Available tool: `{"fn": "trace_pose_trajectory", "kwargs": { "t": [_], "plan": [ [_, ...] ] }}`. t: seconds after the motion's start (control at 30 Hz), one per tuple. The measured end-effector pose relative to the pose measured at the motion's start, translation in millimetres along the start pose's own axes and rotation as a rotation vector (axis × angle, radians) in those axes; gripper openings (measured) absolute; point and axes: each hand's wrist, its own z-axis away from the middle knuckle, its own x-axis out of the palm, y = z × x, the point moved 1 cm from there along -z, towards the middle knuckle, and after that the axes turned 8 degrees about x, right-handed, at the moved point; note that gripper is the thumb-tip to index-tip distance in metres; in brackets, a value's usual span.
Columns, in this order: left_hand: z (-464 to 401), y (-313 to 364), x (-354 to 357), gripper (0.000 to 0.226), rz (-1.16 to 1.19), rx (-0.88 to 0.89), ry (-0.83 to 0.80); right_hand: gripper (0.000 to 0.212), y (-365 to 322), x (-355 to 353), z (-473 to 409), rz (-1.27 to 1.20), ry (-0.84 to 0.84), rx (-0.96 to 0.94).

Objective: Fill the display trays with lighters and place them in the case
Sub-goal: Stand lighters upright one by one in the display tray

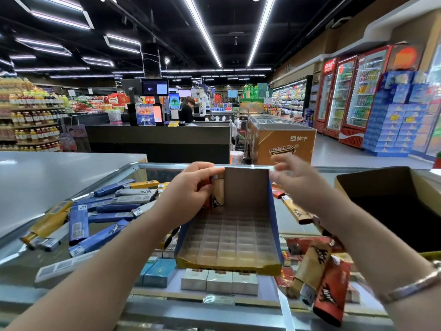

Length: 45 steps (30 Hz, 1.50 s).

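At the far left of the glass display case (35,254), a loose heap of blue, grey and yellow lighters (105,211) is spread flat over the top, several overlapping one another. Just right of that heap, the left hand (191,189) is curled around a few upright lighters, one red and one tan lighter (218,193), which are held against the back left corner of the cardboard display tray (238,235). The tray is seen standing on the case glass in the middle of the view, its tall back wall raised and its gridded plastic insert otherwise bare of lighters. Through the glass below the tray's front edge, white cigarette packs (219,281) and blue ones are visible inside the case. To the right of the tray, the right hand (298,180) is held above the glass with fingers spread and blurred; nothing is gripped by it, and a bracelet (415,286) is worn on that wrist. Further right and nearer the camera, red and tan lighters (319,280) lie piled on the glass. At the far right an open cardboard box (372,180) is seen, its inside dark.
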Motion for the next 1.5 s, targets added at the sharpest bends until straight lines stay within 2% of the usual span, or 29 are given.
{"fn": "trace_pose_trajectory", "kwargs": {
  "t": [0.07,0.1,0.27,0.43,0.57,0.8,0.93,1.1,1.23,1.4,1.5],
  "plan": [
    [2,-1,1,0.047,0.002,-0.011,-0.016,0.03,7,-19,-4,0.111,0.152,0.012],
    [3,-1,2,0.047,0.009,-0.017,-0.025,0.03,13,-26,-6,0.217,0.176,0.045],
    [5,2,1,0.048,-0.002,-0.026,-0.03,0.038,30,-12,-5,0.785,-0.121,0.317],
    [7,3,1,0.046,-0.024,-0.013,-0.02,0.057,38,-6,-8,1.0,-0.123,0.356],
    [7,2,2,0.046,-0.025,-0.004,-0.01,0.06,40,-4,-7,0.944,-0.127,0.383],
    [7,1,2,0.045,-0.015,-0.006,0.0,0.027,40,4,-7,0.838,-0.159,0.287],
    [7,1,2,0.045,-0.013,-0.004,-0.002,0.031,38,8,-7,0.799,-0.168,0.268],
    [7,1,3,0.045,-0.023,-0.006,-0.005,0.029,32,17,-5,0.827,-0.045,0.24],
    [7,1,4,0.045,-0.03,0.003,-0.008,0.026,32,12,-5,0.751,0.022,0.268],
    [7,-1,4,0.045,-0.039,0.006,-0.008,0.038,29,0,-8,0.457,-0.048,0.388],
    [7,-1,4,0.045,-0.042,0.003,-0.012,0.04,25,-11,-10,0.19,0.012,0.362]
  ]
}}
